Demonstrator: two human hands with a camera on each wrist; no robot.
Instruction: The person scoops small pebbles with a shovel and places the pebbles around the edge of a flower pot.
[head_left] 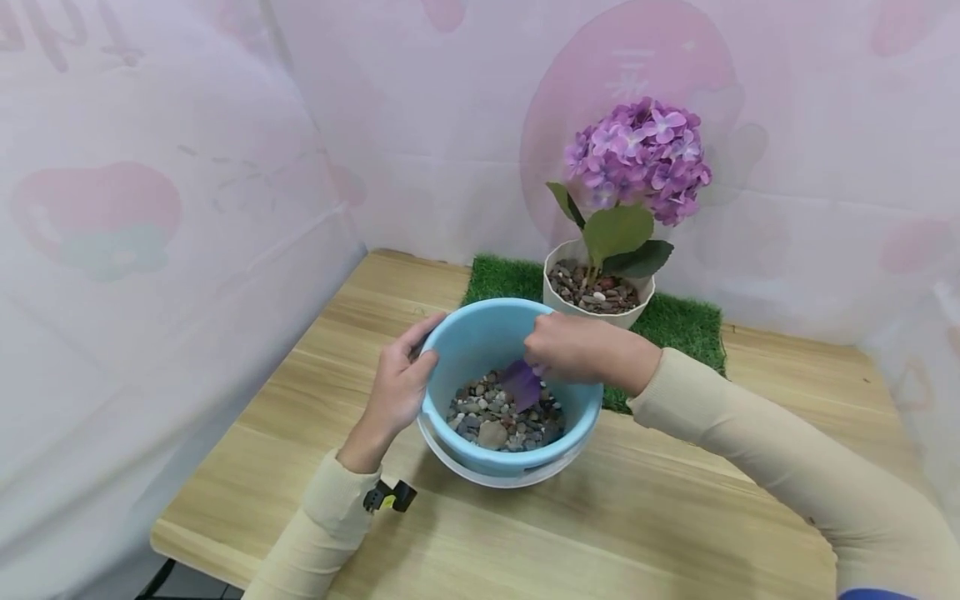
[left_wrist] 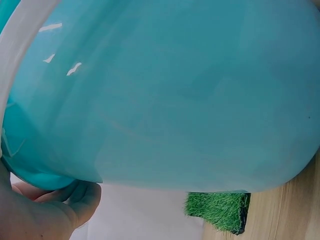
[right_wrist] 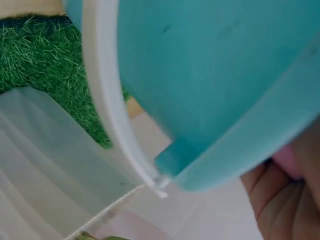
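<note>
Head view: one blue bucket (head_left: 476, 342) on a wooden table (head_left: 300, 425), stones (head_left: 495, 421) inside. Left hand (head_left: 396, 387) — thumb and fingers pinching the bucket's rim. Right hand (head_left: 577, 346) — fingers curled round a purple scoop (head_left: 521, 385), in the bucket at the stones. Behind: purple flower (head_left: 637, 162) in white pot (head_left: 621, 320), grass mat (head_left: 686, 337).
Left wrist view: bucket's outer wall, white handle (left_wrist: 17, 42), left hand at the rim.
Right wrist view: handle, bucket, right hand's bent fingers beyond the rim.

Head cam bright, soft table (head_left: 510, 533) shadows; L-cam glare on bucket (left_wrist: 165, 95); R-cam blurry.
</note>
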